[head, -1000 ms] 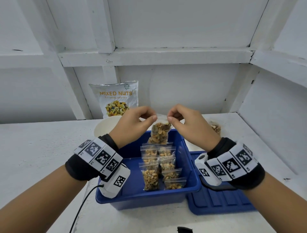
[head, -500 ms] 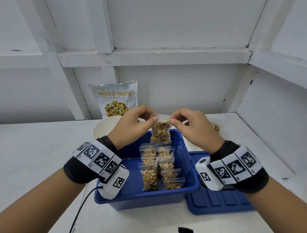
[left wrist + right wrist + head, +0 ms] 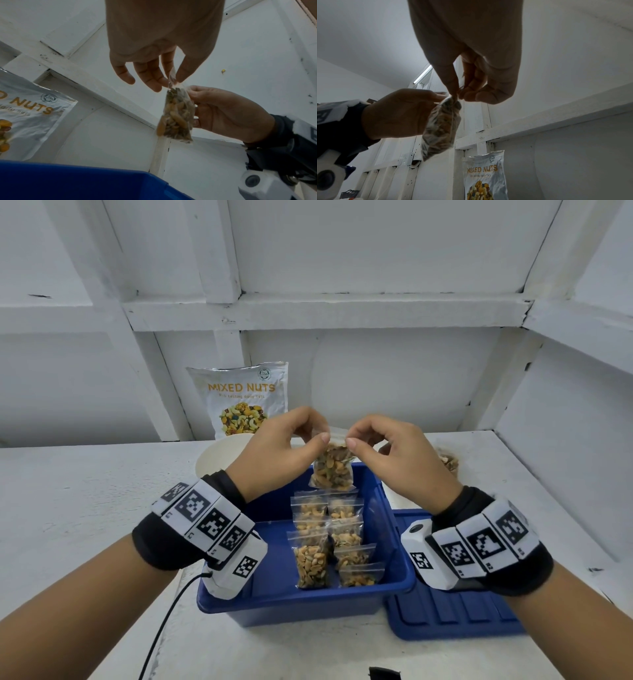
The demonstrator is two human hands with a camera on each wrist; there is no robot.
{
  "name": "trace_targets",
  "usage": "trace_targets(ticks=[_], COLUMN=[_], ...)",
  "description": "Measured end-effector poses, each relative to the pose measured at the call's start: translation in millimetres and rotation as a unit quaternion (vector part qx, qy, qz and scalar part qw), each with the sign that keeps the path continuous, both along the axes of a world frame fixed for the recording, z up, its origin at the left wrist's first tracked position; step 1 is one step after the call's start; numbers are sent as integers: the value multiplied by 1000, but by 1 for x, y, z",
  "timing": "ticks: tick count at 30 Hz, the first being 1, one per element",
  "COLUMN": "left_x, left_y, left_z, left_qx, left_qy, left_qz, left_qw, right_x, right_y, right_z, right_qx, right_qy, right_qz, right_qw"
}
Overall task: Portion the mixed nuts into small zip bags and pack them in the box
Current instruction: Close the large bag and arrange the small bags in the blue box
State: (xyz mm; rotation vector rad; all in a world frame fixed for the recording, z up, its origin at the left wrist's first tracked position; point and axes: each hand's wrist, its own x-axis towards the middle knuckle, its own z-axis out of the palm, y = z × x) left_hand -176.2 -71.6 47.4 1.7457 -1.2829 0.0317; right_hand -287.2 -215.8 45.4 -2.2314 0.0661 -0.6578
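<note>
A: Left hand (image 3: 274,455) pose?
B: Raised over the far end of the blue box (image 3: 394,583), wrist bent, knuckles up. Thumb and forefinger pinch the top left corner of a small zip bag (image 3: 333,469) of nuts. In the left wrist view the other fingers (image 3: 147,75) hang loosely curled and hold nothing.

A: Right hand (image 3: 400,460)?
B: Mirror pose, same height, thumb and forefinger pinching the top right corner of the same bag. The right wrist view shows the remaining fingers (image 3: 494,92) curled under the palm.

A: So both hands are grasping the bag?
B: Yes, both pinch its top edge, and their fingertips sit close together. The bag hangs upright below them, in the air, above the box and not touching it.

A: Is the zip closed?
B: Cannot tell; the strip is hidden by the fingertips.

A: What is in the box?
B: Filled small bags (image 3: 337,539) standing in two rows toward the right side.

A: Anything else?
B: Blue lid (image 3: 452,614) flat on the table (image 3: 68,508) just right of the box. Mixed nuts pouch (image 3: 241,398) upright against the back wall. White bowl (image 3: 212,457) behind the left hand, partly hidden. Both forearms reach in from the lower corners, wearing black wrist bands with marker tags.
</note>
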Motion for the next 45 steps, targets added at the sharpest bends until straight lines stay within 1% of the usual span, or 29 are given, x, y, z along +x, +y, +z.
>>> trace_targets(ticks=[5,9,16,19,24,27,31,33,34,35,36,38,42,45], left_x=[4,6,7,9,11,10,7,4,3,3,4,5,5,5], left_y=[-1,-3,-2,-1,0,-1,-4,-7,-9,-11,-14,-19,-32,-39], left_z=[-1,-6,-7,-8,-6,-4,-2,3,5,6,5,0,-18,-31], left_qx=[22,5,0,31,82,90,124,179,230,292,351,437,569,637], left_qy=[-28,-62,-60,-52,-97,-111,-111,-92,-89,-97,-110,-113,-95,-97], left_qz=[0,-2,-15,-15,-22,-26,-43,-66,-78,-88,-103,-148,-202,-220], left_qw=[999,998,998,998,992,989,985,977,966,947,924,880,791,732], right_x=[1,2,3,3,3,3,-1,-4,-6,-8,-10,-12,-11,-11], right_y=[1,4,2,2,2,1,-3,-8,-13,-18,-25,-44,-87,-112], right_z=[-1,-3,-3,-4,-8,-10,-11,-11,-11,-11,-11,-14,-28,-42], right_qx=[-19,-16,-12,-29,-51,-52,-34,-42,-48,-50,-47,-37,-18,-17], right_qy=[-13,-2,-6,-14,-21,-19,23,74,97,112,120,123,149,188], right_qz=[0,-5,-6,2,17,19,32,52,59,58,45,-4,-96,-138], right_qw=[1000,1000,1000,999,998,998,999,995,992,991,991,992,984,972])
